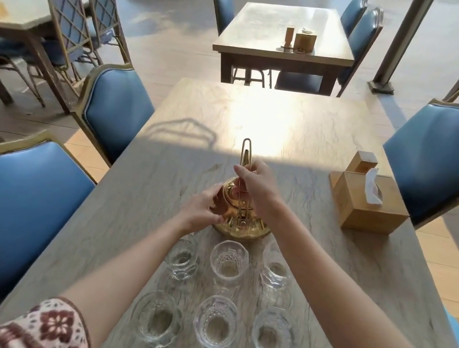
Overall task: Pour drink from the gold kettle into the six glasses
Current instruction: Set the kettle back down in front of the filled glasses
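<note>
The gold kettle (pixel 239 221) stands on the wooden table (pixel 159 180), just beyond the glasses. Its thin handle rises upright, and my right hand (pixel 257 180) is closed around that handle. My left hand (pixel 206 205) rests against the kettle's lid and left side. Several clear glasses stand in two rows of three near me: the far row's middle glass (pixel 228 261) sits right below the kettle, the near row's middle glass (pixel 215 323) is closest to me. All look empty. My arms partly hide the outer far glasses.
A wooden tissue box (pixel 370 204) with a small holder stands at the table's right edge. Blue padded chairs flank the table, two on the left (pixel 13 212) and one on the right (pixel 436 161). Another table (pixel 285 39) with chairs lies farther ahead.
</note>
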